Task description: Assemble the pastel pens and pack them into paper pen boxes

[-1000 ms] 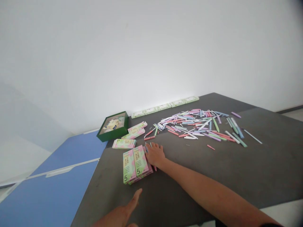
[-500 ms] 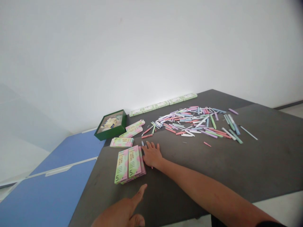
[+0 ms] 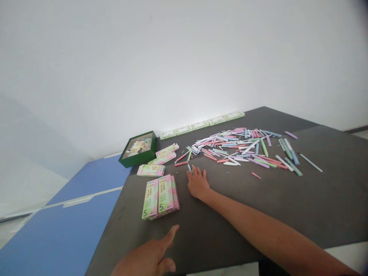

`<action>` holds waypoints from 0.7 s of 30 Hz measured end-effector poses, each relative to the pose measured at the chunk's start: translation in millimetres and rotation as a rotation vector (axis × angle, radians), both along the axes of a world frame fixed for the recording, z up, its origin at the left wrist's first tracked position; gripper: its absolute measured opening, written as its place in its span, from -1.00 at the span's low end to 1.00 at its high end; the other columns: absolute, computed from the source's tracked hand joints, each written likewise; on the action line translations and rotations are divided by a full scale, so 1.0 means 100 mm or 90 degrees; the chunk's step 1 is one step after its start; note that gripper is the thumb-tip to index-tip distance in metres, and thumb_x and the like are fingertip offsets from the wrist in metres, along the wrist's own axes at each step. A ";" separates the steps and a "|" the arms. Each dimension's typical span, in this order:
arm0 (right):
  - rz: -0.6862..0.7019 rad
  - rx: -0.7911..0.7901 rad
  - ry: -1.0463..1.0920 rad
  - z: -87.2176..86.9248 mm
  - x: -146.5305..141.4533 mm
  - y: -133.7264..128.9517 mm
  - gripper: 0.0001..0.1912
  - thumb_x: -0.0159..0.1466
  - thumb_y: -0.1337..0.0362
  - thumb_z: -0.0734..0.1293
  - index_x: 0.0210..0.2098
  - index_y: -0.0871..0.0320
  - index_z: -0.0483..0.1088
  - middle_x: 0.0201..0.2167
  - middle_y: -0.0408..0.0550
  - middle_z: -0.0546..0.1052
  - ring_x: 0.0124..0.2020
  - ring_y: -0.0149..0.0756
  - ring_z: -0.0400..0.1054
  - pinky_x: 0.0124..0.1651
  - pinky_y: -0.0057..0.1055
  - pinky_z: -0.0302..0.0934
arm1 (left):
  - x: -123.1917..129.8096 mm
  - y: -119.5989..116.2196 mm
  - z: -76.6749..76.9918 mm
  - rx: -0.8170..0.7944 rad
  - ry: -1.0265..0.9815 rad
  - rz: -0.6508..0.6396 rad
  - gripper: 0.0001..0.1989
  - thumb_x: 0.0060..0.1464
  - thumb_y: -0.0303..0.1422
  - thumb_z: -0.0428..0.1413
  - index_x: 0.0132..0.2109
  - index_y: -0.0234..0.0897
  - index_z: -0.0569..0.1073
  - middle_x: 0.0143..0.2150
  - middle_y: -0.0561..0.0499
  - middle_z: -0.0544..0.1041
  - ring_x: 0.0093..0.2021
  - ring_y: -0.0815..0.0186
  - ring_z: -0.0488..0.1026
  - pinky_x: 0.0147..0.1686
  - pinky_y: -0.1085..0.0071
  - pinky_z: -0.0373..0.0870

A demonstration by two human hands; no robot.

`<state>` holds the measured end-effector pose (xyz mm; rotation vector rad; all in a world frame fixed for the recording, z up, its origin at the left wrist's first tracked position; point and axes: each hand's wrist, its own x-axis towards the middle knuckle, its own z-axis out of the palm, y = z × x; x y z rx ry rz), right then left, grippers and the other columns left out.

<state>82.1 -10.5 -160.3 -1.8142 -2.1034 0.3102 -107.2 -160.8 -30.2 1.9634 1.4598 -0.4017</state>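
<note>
My right hand [image 3: 199, 183] is low over the dark table, back of the hand up, and holds a light blue pen [image 3: 189, 168]. The pen's tip sticks out past the fingers; the rest is hidden beneath the hand. To its left lies a stack of pink-and-green boxes [image 3: 150, 197] marked with a 5. My left hand [image 3: 152, 255] is at the bottom edge, nearer to me than the stack, its index finger and thumb apart and nothing in it. Beyond the right hand spreads a loose heap of pastel pens [image 3: 230, 147].
A green open box [image 3: 140, 156] with wrappers inside stands at the table's left edge. More pink-and-green boxes [image 3: 151, 170] lie in front of it. A row of light green boxes [image 3: 200, 125] runs along the wall. Blue panels [image 3: 86, 214] adjoin the table on the left.
My right hand has moved right, away from the stack of boxes, and the blue pen has moved with it. My left hand has stayed in place. The view has shifted slightly.
</note>
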 end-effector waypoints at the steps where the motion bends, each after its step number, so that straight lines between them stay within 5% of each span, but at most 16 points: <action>1: 0.000 0.002 0.002 0.02 0.00 -0.01 -0.51 0.23 0.34 0.11 0.16 0.20 0.14 0.25 0.25 0.03 0.23 0.12 -0.11 0.13 0.15 -0.28 | 0.01 0.00 0.01 -0.002 0.001 -0.001 -0.34 0.06 -0.18 0.02 0.29 -0.05 0.02 -0.03 -0.07 0.51 -0.10 0.03 0.46 -0.14 0.23 0.34; 9: 0.072 0.062 0.071 0.24 0.02 -0.33 -0.45 0.26 0.17 0.12 0.20 0.22 0.02 0.25 0.17 0.03 0.27 0.00 -0.20 0.20 0.00 -0.28 | -0.16 -0.02 0.03 -0.026 0.009 0.007 -0.34 0.11 -0.22 -0.02 0.31 -0.10 -0.06 0.10 -0.07 0.41 0.03 0.06 0.37 -0.03 0.21 0.28; 17: 0.134 -0.003 0.194 0.29 -0.23 -0.38 -0.56 0.27 0.21 0.11 0.11 0.25 0.11 0.11 0.15 0.21 0.16 -0.18 0.05 0.15 -0.30 -0.06 | -0.55 0.23 0.15 0.171 0.029 0.107 -0.20 0.12 -0.08 -0.13 0.33 -0.43 -0.27 0.33 -0.16 -0.15 0.27 0.09 -0.06 0.18 0.19 -0.02; 21: 0.099 -0.071 0.214 0.24 -0.30 -0.33 -0.57 0.28 0.19 0.09 0.09 0.28 0.10 0.02 0.19 0.28 0.06 -0.16 0.18 0.04 -0.29 0.06 | -0.81 0.53 -0.01 0.257 0.087 0.162 -0.14 0.13 -0.02 -0.18 0.31 -0.54 -0.35 0.32 -0.27 -0.12 0.28 0.07 -0.12 0.17 0.19 -0.02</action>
